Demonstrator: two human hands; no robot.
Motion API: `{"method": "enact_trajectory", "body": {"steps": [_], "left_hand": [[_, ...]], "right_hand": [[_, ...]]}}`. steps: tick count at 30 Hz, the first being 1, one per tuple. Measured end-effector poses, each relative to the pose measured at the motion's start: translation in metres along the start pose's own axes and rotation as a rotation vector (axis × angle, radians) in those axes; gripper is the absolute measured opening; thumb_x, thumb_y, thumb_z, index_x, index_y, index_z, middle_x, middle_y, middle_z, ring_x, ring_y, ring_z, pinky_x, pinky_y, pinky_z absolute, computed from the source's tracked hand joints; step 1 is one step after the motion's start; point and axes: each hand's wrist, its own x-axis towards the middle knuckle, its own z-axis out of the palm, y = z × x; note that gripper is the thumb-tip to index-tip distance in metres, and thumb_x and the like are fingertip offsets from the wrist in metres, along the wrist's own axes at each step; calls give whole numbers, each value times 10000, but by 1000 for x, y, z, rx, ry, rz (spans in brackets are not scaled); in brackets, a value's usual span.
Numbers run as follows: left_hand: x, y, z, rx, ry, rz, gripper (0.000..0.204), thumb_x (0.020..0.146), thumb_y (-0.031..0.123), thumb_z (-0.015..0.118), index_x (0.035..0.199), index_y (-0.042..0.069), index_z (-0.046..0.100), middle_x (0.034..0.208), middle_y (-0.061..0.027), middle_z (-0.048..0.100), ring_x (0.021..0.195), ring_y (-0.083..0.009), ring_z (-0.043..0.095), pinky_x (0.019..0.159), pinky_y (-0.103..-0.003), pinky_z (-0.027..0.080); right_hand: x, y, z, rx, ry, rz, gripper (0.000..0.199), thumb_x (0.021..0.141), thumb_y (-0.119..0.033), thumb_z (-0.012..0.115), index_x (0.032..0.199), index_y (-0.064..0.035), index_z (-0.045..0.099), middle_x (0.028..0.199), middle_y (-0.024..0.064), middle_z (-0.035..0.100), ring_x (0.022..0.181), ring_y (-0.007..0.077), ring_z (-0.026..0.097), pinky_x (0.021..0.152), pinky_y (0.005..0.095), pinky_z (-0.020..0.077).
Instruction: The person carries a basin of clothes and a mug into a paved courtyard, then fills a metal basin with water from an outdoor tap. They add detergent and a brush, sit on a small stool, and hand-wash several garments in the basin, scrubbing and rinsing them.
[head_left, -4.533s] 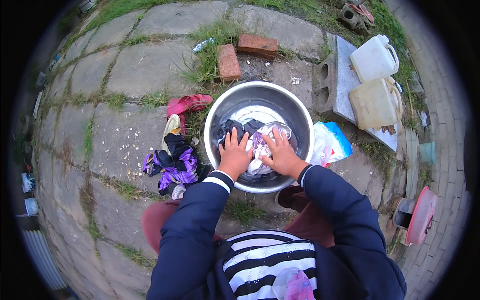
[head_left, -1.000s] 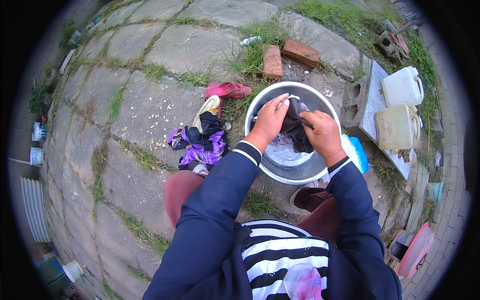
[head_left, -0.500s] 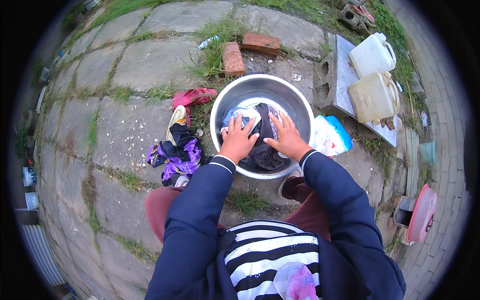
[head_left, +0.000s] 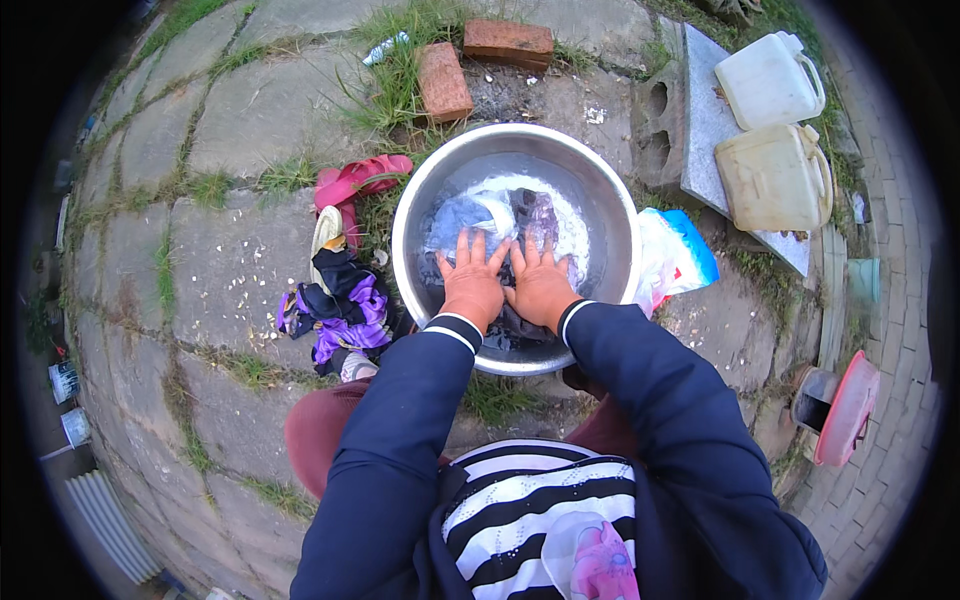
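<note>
Both my hands are over wet laundry in a round metal basin [head_left: 408, 270] of water. My left hand [head_left: 472, 285] lies palm down with its fingers spread, pressing on a bluish-white cloth [head_left: 470, 216]. Close beside it, my right hand [head_left: 541, 285] is also flat and spread, its fingertips at a dark purplish cloth [head_left: 538, 215]. Part of the laundry is under water and beneath my palms, so its shape is hidden.
A purple and black cloth heap [head_left: 345, 305] and red slippers [head_left: 355, 185] lie left of the basin. On the right are a plastic bag [head_left: 685, 255], a stone slab [head_left: 705, 120], a white jug [head_left: 770, 80] and a yellowed jug [head_left: 775, 180]. Bricks [head_left: 508, 44] lie beyond the basin.
My hands have moved closer together and nearer to me. The dark cloth has sunk and shifted beneath them, and more water shows in the basin. The view has shifted slightly.
</note>
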Motion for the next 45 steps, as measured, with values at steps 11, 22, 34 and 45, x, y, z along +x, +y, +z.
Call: {"method": "enact_trajectory", "body": {"steps": [11, 22, 34, 45], "left_hand": [[6, -78, -48, -713, 8, 278, 384, 951, 274, 456, 1285, 102, 535, 1285, -188, 536, 1248, -310, 461, 1058, -313, 315], [-114, -16, -124, -1058, 201, 66, 310, 928, 150, 499, 1207, 57, 598, 1127, -51, 608, 1059, -127, 532, 931, -256, 397], [-93, -64, -108, -1318, 350, -27, 320, 934, 175, 493, 1199, 16, 578, 1157, -120, 617, 1076, -180, 557, 934, -277, 402], [-69, -37, -103, -1060, 321, 140, 326, 918, 220, 512, 1166, 28, 599, 1041, -110, 661, 938, -164, 602, 845, -279, 448]], "right_hand": [[-2, 5, -19, 69, 48, -37, 746, 851, -393, 590, 1452, -108, 253, 1527, 187, 140, 1355, 441, 239, 1035, 608, 275], [-12, 36, -26, 327, 305, -61, 364, 861, -288, 583, 1083, 0, 571, 1068, 272, 597, 1012, 411, 585, 890, 445, 468], [-28, 16, -37, 262, 328, 98, 526, 804, -402, 672, 1067, 28, 522, 984, 220, 632, 974, 371, 609, 837, 434, 492], [1, 35, -38, 591, 502, 67, 233, 824, -240, 646, 826, -42, 523, 739, 167, 604, 736, 341, 599, 674, 412, 455]]}}
